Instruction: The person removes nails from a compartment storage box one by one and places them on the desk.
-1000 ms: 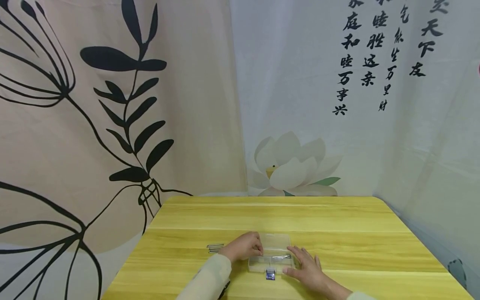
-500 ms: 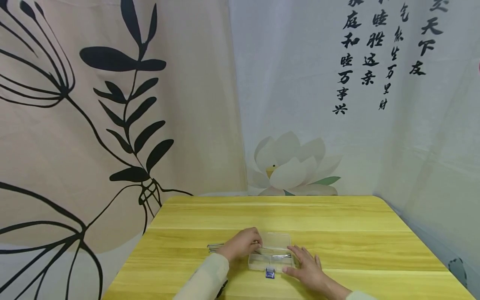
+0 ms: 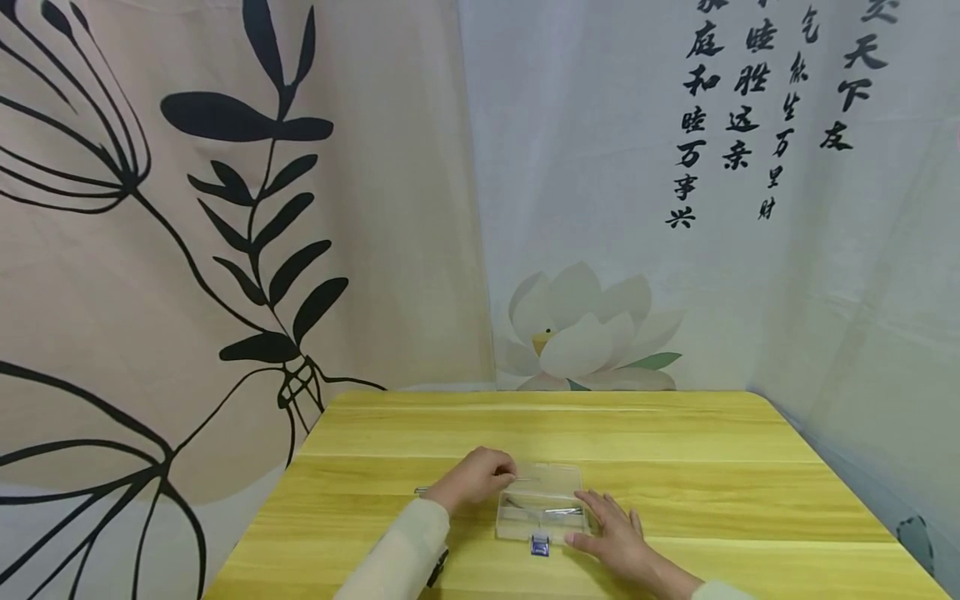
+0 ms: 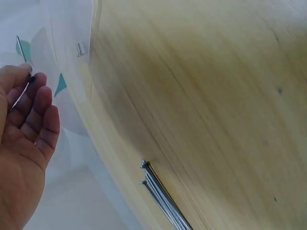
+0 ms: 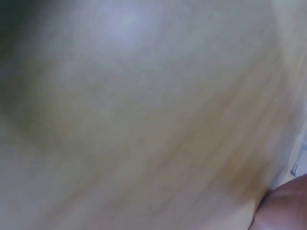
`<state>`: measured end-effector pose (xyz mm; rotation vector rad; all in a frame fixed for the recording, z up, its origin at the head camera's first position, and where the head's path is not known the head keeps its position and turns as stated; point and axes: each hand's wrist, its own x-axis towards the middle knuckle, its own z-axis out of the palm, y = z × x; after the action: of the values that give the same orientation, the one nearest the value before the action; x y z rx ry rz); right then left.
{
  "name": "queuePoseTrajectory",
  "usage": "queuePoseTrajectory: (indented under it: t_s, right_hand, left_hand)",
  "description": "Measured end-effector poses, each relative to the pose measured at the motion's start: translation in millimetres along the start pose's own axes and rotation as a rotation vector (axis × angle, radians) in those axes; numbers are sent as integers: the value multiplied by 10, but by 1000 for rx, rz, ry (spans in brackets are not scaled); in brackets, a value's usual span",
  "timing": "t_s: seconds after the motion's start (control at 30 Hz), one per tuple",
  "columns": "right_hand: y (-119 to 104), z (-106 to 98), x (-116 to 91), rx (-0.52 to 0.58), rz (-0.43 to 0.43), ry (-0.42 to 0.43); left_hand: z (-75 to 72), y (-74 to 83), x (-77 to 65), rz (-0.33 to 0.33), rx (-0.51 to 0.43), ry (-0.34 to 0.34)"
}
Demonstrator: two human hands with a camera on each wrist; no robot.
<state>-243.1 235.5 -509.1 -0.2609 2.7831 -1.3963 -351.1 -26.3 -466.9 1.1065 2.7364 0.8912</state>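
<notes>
A clear plastic box (image 3: 517, 527) lies on the table with its lid (image 3: 551, 479) folded back and a blue label (image 3: 540, 546) at its front. Thin metal nails (image 3: 562, 512) lie in its right compartment, and another is visible in the left one. My left hand (image 3: 474, 479), at the lid's left edge, pinches a thin nail (image 4: 21, 49) between thumb and fingers. With fingers spread, my right hand (image 3: 618, 537) rests against the box's right side. Several loose nails (image 4: 165, 199) lie left of the box, mostly hidden by the left hand in the head view.
The wooden table (image 3: 675, 450) reaches back to a hanging cloth (image 3: 405, 208) printed with plants and writing. Something dark (image 3: 438, 568) shows beside the left sleeve. The right wrist view is largely blurred tabletop.
My left hand has moved back and left, from over the box's left compartment to beside the lid. A nail now shows in that compartment. The right hand has stayed in place.
</notes>
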Motion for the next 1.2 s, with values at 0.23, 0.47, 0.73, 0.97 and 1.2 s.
queuePoseTrajectory:
  t_s: [0.23,0.47,0.73,0.97,1.2]
  right_hand:
    - [4,-5,7,-20,-9,9]
    - [13,-10,19,-20,-10,4]
    - [45,3,24,-6,-2,-1]
    - [45,8,25,-3,-2,-8]
    - [49,5,27,2,3,-18]
  left_hand:
    - [-59,-91,-24,-42,-50,11]
    - [-136,-182,-78,-89,-92,40]
    - [-243,-379,-168,-110,-112,74]
    - [-383,-622,-399,-155,-177,93]
    - [-461,-859,-644,-210,-190,112]
